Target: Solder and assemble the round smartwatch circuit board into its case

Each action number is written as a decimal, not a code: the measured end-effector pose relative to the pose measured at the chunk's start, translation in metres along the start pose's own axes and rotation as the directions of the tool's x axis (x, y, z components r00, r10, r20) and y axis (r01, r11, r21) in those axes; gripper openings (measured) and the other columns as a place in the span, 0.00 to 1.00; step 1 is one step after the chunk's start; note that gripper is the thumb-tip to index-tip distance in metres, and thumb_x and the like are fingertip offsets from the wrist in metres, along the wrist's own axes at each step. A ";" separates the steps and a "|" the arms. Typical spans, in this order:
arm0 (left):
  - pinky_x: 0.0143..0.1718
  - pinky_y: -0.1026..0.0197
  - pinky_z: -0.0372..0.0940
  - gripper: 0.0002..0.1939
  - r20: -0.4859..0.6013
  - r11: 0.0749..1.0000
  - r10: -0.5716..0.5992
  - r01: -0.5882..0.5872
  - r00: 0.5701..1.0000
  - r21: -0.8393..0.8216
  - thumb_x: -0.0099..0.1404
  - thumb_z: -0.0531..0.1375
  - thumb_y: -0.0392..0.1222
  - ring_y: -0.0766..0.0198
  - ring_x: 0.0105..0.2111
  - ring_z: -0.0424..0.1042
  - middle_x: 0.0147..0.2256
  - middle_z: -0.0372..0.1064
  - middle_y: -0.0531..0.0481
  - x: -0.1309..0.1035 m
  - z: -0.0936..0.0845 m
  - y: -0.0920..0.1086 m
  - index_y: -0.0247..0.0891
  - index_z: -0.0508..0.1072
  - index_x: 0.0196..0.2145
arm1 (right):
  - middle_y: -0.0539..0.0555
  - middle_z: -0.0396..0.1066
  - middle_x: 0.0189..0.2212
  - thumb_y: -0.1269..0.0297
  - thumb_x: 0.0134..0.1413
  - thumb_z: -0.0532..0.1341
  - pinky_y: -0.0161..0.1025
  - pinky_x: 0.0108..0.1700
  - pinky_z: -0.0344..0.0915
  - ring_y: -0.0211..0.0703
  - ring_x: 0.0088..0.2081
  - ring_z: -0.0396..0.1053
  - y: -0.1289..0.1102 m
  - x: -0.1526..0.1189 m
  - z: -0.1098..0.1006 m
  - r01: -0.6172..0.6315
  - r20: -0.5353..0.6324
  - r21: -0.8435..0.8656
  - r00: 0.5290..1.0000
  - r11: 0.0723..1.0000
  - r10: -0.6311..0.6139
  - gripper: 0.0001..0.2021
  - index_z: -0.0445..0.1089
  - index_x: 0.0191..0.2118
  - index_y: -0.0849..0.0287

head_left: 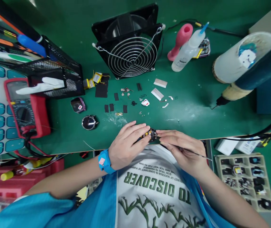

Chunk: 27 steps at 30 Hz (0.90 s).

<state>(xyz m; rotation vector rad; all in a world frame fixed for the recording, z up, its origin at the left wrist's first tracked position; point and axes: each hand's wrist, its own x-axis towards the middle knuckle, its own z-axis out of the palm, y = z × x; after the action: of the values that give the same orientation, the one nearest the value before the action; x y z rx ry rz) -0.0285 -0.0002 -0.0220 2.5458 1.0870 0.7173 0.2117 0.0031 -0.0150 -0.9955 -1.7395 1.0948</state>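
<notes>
At the bench's front edge, a small black device [152, 135] with yellow and metallic inner parts lies between both hands. My left hand [129, 142], with a blue band on its wrist, has its fingers wrapped over the device's left side. My right hand [184, 147] pinches a thin dark tool [192, 152], whose tip touches or nearly touches the device. The device's underside and left part are hidden by my fingers. Just beyond the hands, small loose parts, black pads and a white-and-red piece [145, 102] lie on the green mat [187, 117].
A black fan with a wire guard [132, 57] stands at the back. Left are a red multimeter [26, 109], a mesh pen holder [54, 76] and a round watch [89, 122]. Right are a clear bottle [185, 53], a white cylinder [242, 57], a dark-tipped tool [232, 91] and a parts tray [246, 183].
</notes>
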 end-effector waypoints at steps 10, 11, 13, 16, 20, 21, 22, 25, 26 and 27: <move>0.61 0.43 0.71 0.10 0.000 1.000 -0.017 0.017 1.000 -0.001 0.71 0.64 0.33 0.53 0.57 0.76 0.52 0.78 0.40 0.005 -0.004 0.001 0.37 0.76 0.50 | 0.56 0.84 0.41 0.77 0.62 0.65 0.46 0.48 0.83 0.50 0.47 0.83 -0.003 0.005 0.000 -0.011 -0.035 0.027 0.999 1.000 0.012 0.12 0.81 0.45 0.55; 0.61 0.43 0.71 0.10 -0.008 1.000 -0.019 0.019 1.000 0.011 0.71 0.64 0.34 0.53 0.57 0.76 0.51 0.79 0.40 0.006 -0.003 0.002 0.37 0.77 0.49 | 0.56 0.84 0.41 0.77 0.62 0.65 0.45 0.49 0.83 0.49 0.47 0.83 -0.003 0.006 0.000 -0.013 -0.033 0.027 0.999 1.000 0.014 0.12 0.81 0.45 0.55; 0.59 0.43 0.73 0.08 -0.033 0.999 -0.024 0.026 0.999 0.040 0.70 0.66 0.34 0.53 0.54 0.78 0.49 0.79 0.41 0.007 -0.001 0.003 0.36 0.77 0.47 | 0.55 0.84 0.41 0.77 0.62 0.64 0.44 0.49 0.82 0.48 0.47 0.83 -0.004 0.007 -0.001 -0.019 -0.020 0.022 1.000 1.000 0.020 0.12 0.81 0.45 0.55; 0.57 0.42 0.75 0.07 -0.066 0.996 -0.033 0.038 0.997 0.076 0.70 0.66 0.35 0.52 0.52 0.79 0.47 0.80 0.39 0.008 0.002 0.007 0.35 0.77 0.46 | 0.55 0.84 0.41 0.77 0.62 0.64 0.42 0.49 0.82 0.47 0.47 0.83 -0.004 0.010 -0.003 -0.030 -0.008 0.023 0.999 0.999 0.031 0.11 0.81 0.44 0.55; 0.57 0.42 0.75 0.07 -0.077 0.996 -0.032 0.039 0.997 0.084 0.70 0.66 0.34 0.52 0.53 0.78 0.49 0.80 0.38 0.008 0.003 0.010 0.35 0.77 0.46 | 0.55 0.84 0.42 0.77 0.62 0.64 0.44 0.49 0.82 0.48 0.48 0.83 -0.002 0.010 -0.004 -0.034 0.000 0.045 0.999 0.998 0.034 0.12 0.81 0.45 0.54; 0.58 0.42 0.75 0.07 -0.083 0.996 -0.032 0.039 0.996 0.083 0.70 0.66 0.34 0.52 0.53 0.78 0.50 0.80 0.39 0.008 0.003 0.011 0.35 0.77 0.46 | 0.55 0.84 0.42 0.77 0.62 0.64 0.45 0.49 0.82 0.49 0.48 0.83 -0.001 0.009 -0.005 -0.034 0.006 0.043 0.999 0.999 0.034 0.13 0.81 0.46 0.54; 0.58 0.42 0.74 0.08 -0.090 0.996 -0.033 0.040 0.995 0.081 0.69 0.66 0.34 0.52 0.54 0.78 0.50 0.80 0.39 0.008 0.003 0.011 0.35 0.77 0.46 | 0.55 0.84 0.43 0.77 0.62 0.64 0.46 0.49 0.82 0.49 0.48 0.82 0.000 0.008 -0.005 -0.033 0.012 0.039 0.999 0.999 0.033 0.13 0.81 0.46 0.54; 0.59 0.42 0.74 0.08 -0.102 0.996 -0.038 0.046 0.994 0.072 0.70 0.66 0.35 0.52 0.54 0.78 0.50 0.80 0.39 0.006 0.003 0.010 0.35 0.77 0.46 | 0.55 0.84 0.44 0.78 0.62 0.63 0.47 0.50 0.82 0.50 0.50 0.82 0.001 0.006 -0.006 -0.040 0.028 0.024 0.999 0.999 0.039 0.14 0.80 0.47 0.53; 0.60 0.42 0.74 0.07 -0.103 0.996 -0.041 0.048 0.994 0.069 0.70 0.66 0.35 0.52 0.55 0.78 0.50 0.80 0.39 0.006 0.003 0.010 0.35 0.77 0.46 | 0.55 0.84 0.44 0.78 0.62 0.63 0.47 0.50 0.82 0.50 0.50 0.82 0.001 0.006 -0.006 -0.042 0.030 0.022 0.999 0.999 0.041 0.15 0.80 0.48 0.53; 0.60 0.42 0.74 0.08 -0.099 0.997 -0.042 0.049 0.994 0.066 0.70 0.66 0.35 0.52 0.55 0.78 0.50 0.80 0.39 0.006 0.003 0.010 0.35 0.77 0.47 | 0.55 0.84 0.44 0.78 0.62 0.64 0.47 0.50 0.82 0.49 0.50 0.82 0.001 0.006 -0.006 -0.042 0.030 0.021 0.999 0.999 0.042 0.15 0.80 0.48 0.53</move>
<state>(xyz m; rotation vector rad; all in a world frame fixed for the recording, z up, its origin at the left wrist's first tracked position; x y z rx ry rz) -0.0176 -0.0027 -0.0187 2.5570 1.2170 0.8142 0.2151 0.0103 -0.0132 -1.0110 -1.7337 1.1588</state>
